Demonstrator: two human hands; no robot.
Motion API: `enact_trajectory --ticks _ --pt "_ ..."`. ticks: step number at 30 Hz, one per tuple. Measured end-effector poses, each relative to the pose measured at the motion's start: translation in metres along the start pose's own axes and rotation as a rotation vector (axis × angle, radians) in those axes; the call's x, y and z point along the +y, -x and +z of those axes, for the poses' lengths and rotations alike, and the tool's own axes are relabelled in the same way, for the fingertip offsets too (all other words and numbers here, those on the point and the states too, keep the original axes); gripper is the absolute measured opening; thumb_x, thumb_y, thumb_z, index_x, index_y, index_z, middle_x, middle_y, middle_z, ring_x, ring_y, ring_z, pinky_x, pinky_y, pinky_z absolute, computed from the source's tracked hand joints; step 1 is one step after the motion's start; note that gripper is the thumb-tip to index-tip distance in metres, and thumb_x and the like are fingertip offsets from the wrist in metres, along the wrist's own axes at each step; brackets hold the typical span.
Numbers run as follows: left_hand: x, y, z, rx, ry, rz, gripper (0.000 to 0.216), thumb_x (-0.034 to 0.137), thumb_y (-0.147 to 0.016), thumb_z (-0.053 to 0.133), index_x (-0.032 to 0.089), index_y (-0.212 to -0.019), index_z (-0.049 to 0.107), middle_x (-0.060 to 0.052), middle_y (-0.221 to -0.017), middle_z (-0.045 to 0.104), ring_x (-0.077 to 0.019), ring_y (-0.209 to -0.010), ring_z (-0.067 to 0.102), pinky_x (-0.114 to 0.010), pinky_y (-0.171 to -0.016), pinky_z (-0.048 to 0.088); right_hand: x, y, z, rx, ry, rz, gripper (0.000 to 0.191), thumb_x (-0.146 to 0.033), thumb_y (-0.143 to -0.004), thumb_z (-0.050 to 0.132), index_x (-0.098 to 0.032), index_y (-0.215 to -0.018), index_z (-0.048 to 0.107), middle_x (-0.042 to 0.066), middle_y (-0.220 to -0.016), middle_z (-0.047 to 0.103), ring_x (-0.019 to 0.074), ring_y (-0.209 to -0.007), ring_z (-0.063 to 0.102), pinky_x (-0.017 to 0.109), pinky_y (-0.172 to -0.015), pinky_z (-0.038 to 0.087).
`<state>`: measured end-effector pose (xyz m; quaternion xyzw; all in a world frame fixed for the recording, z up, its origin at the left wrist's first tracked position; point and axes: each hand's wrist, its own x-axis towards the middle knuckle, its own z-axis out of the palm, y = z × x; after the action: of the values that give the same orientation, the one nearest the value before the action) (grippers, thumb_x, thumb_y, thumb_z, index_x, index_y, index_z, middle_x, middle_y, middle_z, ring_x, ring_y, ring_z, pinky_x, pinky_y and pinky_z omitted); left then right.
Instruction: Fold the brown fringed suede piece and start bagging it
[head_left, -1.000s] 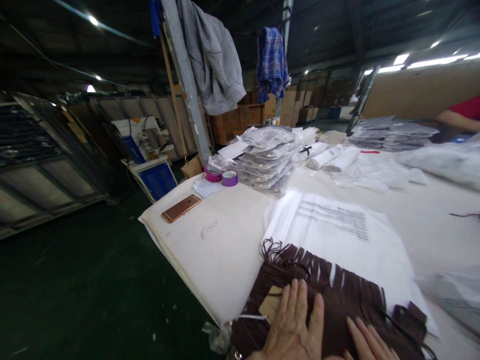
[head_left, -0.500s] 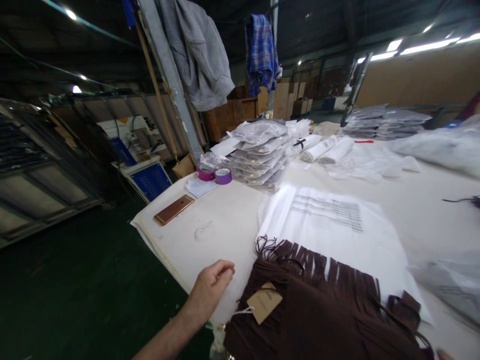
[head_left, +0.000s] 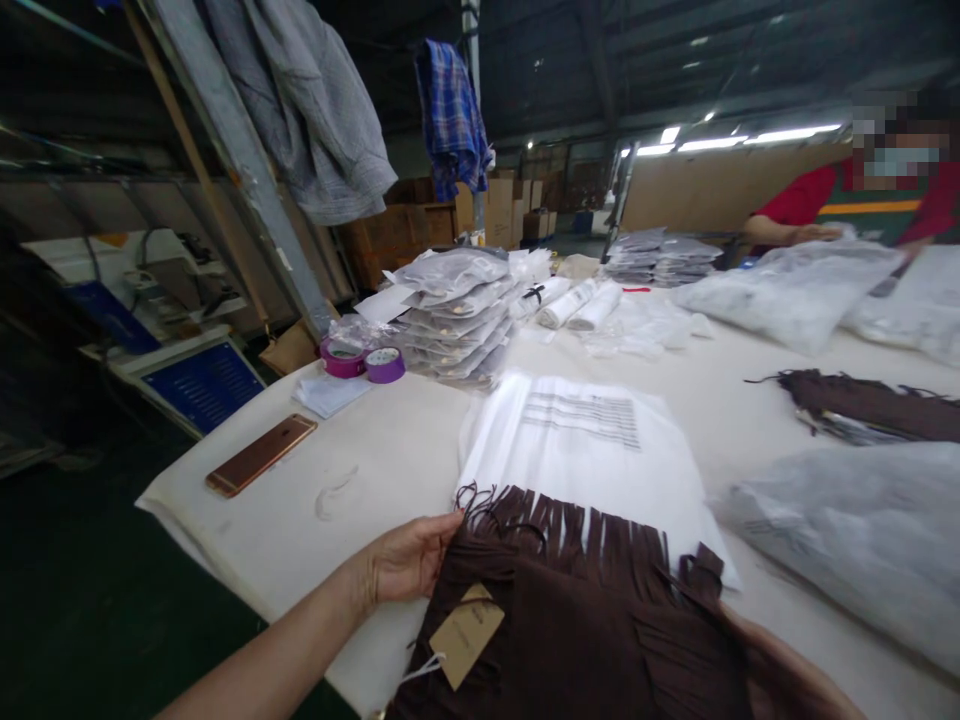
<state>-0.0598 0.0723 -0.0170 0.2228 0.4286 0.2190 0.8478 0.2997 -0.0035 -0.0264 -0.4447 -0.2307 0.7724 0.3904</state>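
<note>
A dark brown garment with a fringed edge (head_left: pixel 577 630) lies in front of me, its fringe over a white plastic bag (head_left: pixel 555 450) printed with lines of text. On its left part rests a tan paper hang tag (head_left: pixel 466 637) with a white string. My left hand (head_left: pixel 412 560) grips the garment's left edge near the top corner, thumb in front and fingers partly hidden by the cloth. At the right edge is my right hand (head_left: pixel 772 655), against the garment, its fingers hidden beneath it.
A phone (head_left: pixel 262 455) and two purple tape rolls (head_left: pixel 385 365) lie on the white table (head_left: pixel 390 450) at left. Behind stands a stack of bagged garments (head_left: pixel 457 315). At right are another brown fringed piece (head_left: pixel 870 402) and plastic bags (head_left: pixel 862 540). A co-worker (head_left: pixel 862 200) handles bags opposite.
My left hand has moved onto the garment's left edge and taken hold of it. More of my right hand shows. The view has swung right, bringing the co-worker into sight.
</note>
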Motion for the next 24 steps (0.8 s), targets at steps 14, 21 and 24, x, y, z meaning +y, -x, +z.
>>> enact_trajectory --ticks 14,21,24 --pt "0.004 -0.059 0.012 -0.429 0.052 -0.107 0.05 0.038 -0.065 0.073 0.008 -0.104 0.063 -0.006 -0.092 0.071 -0.0181 -0.092 0.063 -0.027 -0.092 0.04 -0.011 -0.034 0.008 -0.336 -0.379 0.217 0.027 -0.023 -0.073 0.066 -0.013 -0.098 0.067 0.009 -0.099 0.07 0.02 -0.103 0.06 0.035 -0.106 0.029" --pt "-0.003 -0.097 0.014 -0.494 0.03 -0.128 0.033 0.039 -0.067 0.071 0.011 -0.082 0.067 -0.004 -0.072 0.067 -0.021 -0.08 0.064 -0.034 -0.09 0.041 -0.026 -0.059 0.017 -0.512 -0.207 0.269 0.042 -0.032 -0.072 0.062 -0.013 -0.11 0.061 0.011 -0.108 0.066 0.0222 -0.107 0.058 0.037 -0.105 0.028" --pt "0.001 -0.093 0.019 -0.505 0.038 -0.116 0.031 0.038 -0.064 0.073 0.012 -0.079 0.067 -0.003 -0.069 0.066 -0.0236 -0.085 0.064 -0.036 -0.092 0.041 -0.038 -0.066 0.024 -0.56 -0.152 0.268 0.047 -0.034 -0.072 0.062 -0.015 -0.115 0.058 0.011 -0.11 0.065 0.0234 -0.109 0.057 0.039 -0.104 0.029"
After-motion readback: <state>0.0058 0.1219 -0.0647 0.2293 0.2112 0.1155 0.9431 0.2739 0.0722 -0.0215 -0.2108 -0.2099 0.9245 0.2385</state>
